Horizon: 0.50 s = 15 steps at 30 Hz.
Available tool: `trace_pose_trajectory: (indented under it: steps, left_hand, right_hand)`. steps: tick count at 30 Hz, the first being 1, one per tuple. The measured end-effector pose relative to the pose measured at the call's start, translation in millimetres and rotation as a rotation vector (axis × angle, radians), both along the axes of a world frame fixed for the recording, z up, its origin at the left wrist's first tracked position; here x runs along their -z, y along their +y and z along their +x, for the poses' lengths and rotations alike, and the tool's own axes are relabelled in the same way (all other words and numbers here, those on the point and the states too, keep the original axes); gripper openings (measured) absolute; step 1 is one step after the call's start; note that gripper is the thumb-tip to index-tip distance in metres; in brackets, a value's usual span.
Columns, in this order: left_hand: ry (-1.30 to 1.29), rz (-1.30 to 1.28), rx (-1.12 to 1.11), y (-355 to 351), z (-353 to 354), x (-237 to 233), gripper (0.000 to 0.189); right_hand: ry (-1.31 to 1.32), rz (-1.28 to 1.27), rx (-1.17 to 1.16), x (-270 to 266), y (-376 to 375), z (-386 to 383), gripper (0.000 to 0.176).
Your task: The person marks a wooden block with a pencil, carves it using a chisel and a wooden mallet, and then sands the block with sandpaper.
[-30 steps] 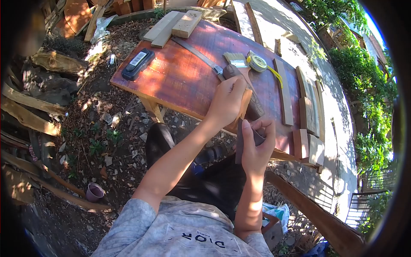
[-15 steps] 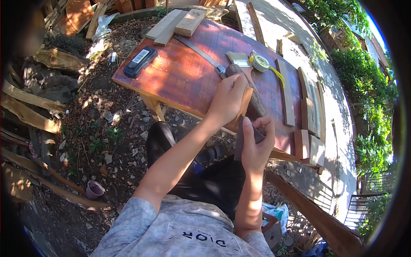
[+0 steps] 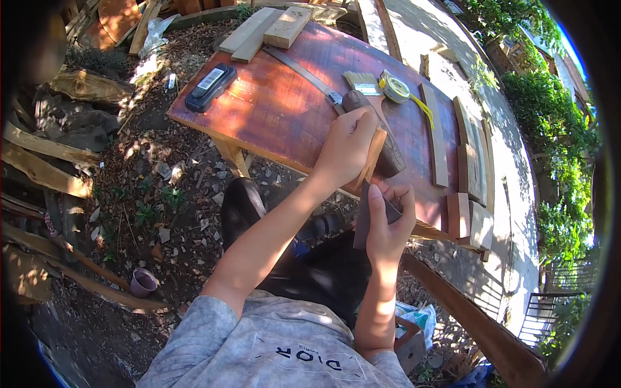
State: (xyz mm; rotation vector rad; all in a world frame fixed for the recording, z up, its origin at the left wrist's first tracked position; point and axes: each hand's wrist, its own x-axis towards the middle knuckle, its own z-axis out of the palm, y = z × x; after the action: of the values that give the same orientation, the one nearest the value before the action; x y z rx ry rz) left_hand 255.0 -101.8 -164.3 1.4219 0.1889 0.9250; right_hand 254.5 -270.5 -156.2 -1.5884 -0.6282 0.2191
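Observation:
Over the table's near edge, my left hand [image 3: 346, 145] is closed round a small wooden piece [image 3: 373, 155] that slants down toward my other hand. My right hand [image 3: 390, 223] pinches a dark folded sheet [image 3: 367, 220], like sandpaper, just below the wooden piece's lower end. Whether sheet and wood touch is hard to tell. Beyond my hands lie a dark wooden tool [image 3: 390, 158], a brush [image 3: 364, 87] and a yellow tape measure [image 3: 394, 87]. A metal ruler or square [image 3: 301, 76] lies to their left.
The reddish table [image 3: 259, 107] carries a black case [image 3: 211, 87] at left, light boards [image 3: 255, 32] at the far left corner, and a long strip [image 3: 435, 139] and several blocks [image 3: 458, 215] at right. A long plank [image 3: 472, 317] slants beside my right arm.
My right hand and the dark sheet have shifted slightly downward. My left hand stays nearly in place on the wooden piece. The view has tilted a little.

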Motion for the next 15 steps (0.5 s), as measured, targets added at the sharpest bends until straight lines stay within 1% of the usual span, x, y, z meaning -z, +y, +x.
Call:
trace_pose_trajectory:
  steps: [3,6,7,9,12,15]
  left_hand:
    - [0.011,-0.062,0.038,-0.8,-0.5,-0.8,0.03]
    - [0.079,-0.123,0.049,0.6,-5.5,-10.4,0.03]
    - [0.108,-0.137,0.038,2.3,-7.1,-11.5,0.03]
    - [0.069,-0.067,0.04,3.9,-3.7,-3.3,0.03]
    - [0.031,-0.031,0.023,1.7,-1.5,-0.4,0.03]
    - [0.046,-0.042,0.029,1.0,1.7,0.0,0.031]
  right_hand:
    - [0.11,0.014,0.007,-18.0,3.3,-2.9,0.026]
    - [-0.012,-0.036,-0.019,-27.5,12.0,4.7,0.027]
    - [0.004,-0.014,-0.004,-23.5,10.9,3.5,0.027]
    - [0.03,0.029,0.014,-10.3,8.8,1.0,0.028]
    - [-0.015,0.007,0.02,0.2,-1.0,-1.7,0.027]
    - [-0.272,-0.065,0.041,-16.4,4.1,10.6,0.026]
